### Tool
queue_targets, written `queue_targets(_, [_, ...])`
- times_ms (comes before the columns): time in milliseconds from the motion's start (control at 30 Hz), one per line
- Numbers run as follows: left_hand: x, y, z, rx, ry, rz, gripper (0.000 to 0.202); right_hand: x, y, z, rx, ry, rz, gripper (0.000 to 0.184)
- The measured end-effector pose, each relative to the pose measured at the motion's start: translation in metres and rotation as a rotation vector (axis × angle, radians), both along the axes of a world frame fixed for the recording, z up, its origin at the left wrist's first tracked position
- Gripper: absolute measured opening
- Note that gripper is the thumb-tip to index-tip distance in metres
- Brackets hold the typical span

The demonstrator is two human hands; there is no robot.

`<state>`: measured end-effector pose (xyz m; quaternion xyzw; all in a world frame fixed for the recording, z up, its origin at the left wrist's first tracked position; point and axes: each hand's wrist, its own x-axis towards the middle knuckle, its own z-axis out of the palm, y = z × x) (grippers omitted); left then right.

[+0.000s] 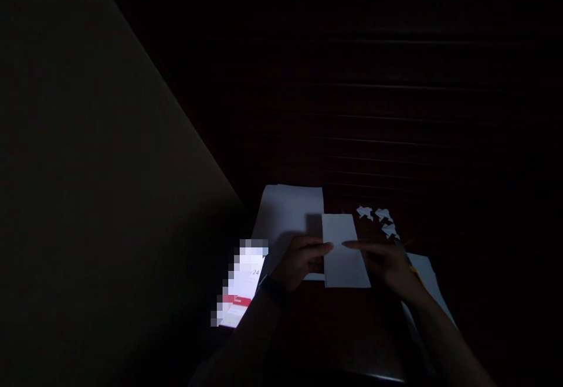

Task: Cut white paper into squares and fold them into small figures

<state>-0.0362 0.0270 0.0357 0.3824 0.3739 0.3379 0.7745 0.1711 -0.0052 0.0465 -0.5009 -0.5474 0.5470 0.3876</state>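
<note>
A white sheet of paper (345, 267), narrow and seemingly folded lengthwise, is held up in front of me. My left hand (301, 261), with a dark watch on the wrist, pinches its left edge, thumb on top and fingers behind. My right hand (387, 264) reaches in from the right, its index finger stretched over the paper's face. Its remaining fingers are dim and partly hidden, bent near the right edge. Beside that hand lies a slim tool (413, 271) with a dark end and a yellow part; its kind is unclear.
Larger white sheets (290, 205) lie behind my left hand. Several small folded paper pieces (382, 216) sit at the back right. More paper (426, 270) lies under my right arm. A lit phone screen (241, 284) glows at left, beside the wall (109, 170). The dark table (334, 334) is dimly lit.
</note>
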Motion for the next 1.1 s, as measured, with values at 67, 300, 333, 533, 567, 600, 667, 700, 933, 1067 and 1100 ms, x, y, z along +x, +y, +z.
queue_targets(67, [0.002, -0.001, 0.001, -0.003, -0.005, 0.006, 0.035, 0.002, 0.0, -0.004, -0.011, -0.075, -0.002, 0.023])
queue_targets(300, [0.006, 0.002, 0.003, 0.131, 0.029, 0.176, 0.047, 0.007, 0.0, -0.014, -0.082, -0.083, -0.055, 0.017])
queue_targets(333, [0.006, 0.003, 0.004, 0.15, 0.053, 0.172, 0.05, 0.007, 0.0, -0.015, -0.076, -0.072, -0.07, 0.019])
queue_targets(533, [0.006, 0.002, 0.002, 0.176, 0.074, 0.145, 0.046, 0.003, -0.001, -0.013, -0.097, 0.127, -0.084, 0.025])
queue_targets(567, [0.006, 0.002, 0.0, 0.167, 0.074, 0.153, 0.043, 0.002, -0.001, -0.012, -0.111, 0.152, -0.063, 0.027])
queue_targets(600, [0.006, 0.002, -0.003, 0.156, 0.071, 0.16, 0.042, 0.002, -0.002, -0.011, -0.122, 0.171, -0.049, 0.028])
queue_targets(667, [0.007, 0.001, -0.008, 0.127, 0.059, 0.181, 0.04, 0.0, -0.003, -0.011, -0.142, 0.195, -0.047, 0.029])
queue_targets(700, [0.008, 0.001, -0.01, 0.109, 0.054, 0.192, 0.04, -0.002, -0.003, -0.011, -0.152, 0.206, -0.061, 0.029])
queue_targets(933, [0.014, 0.0, -0.002, 0.267, 0.143, 0.243, 0.031, -0.009, 0.0, -0.019, -0.282, 0.195, -0.22, 0.034])
queue_targets(1067, [0.014, -0.001, 0.013, 0.465, 0.237, 0.27, 0.036, -0.01, 0.0, -0.016, -0.333, 0.118, -0.189, 0.038])
queue_targets(1100, [0.013, -0.002, 0.015, 0.492, 0.264, 0.283, 0.038, -0.01, -0.001, -0.015, -0.321, 0.095, -0.174, 0.039])
